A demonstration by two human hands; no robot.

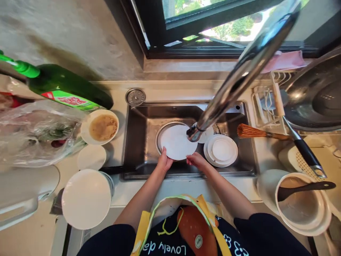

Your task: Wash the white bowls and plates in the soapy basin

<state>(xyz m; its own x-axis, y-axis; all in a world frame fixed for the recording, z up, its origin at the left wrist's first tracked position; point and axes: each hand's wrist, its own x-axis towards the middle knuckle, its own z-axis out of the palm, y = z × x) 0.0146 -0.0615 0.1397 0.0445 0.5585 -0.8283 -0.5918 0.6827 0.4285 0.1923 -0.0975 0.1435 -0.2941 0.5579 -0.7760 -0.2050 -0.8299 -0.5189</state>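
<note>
Left hand (165,163) and right hand (197,160) both grip the white plate (174,142), just ahead of and between them
Left thumb tops its rim, right fingers pinch its edge, neither hand nearer; round, without a long axis; metal bowl (158,138) beneath, faucet (231,87) above, stacked dishes (221,150) in the sink (136,142) to the right hand's right

Mottled grey wall (80,30) at left; dark-framed window (210,18) above pale sill (183,65), sunlit greenery (238,26) outside.

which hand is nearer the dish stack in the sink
Right: the right hand is just left of the dish stack; the left hand is farther left, holding the white plate.
</note>
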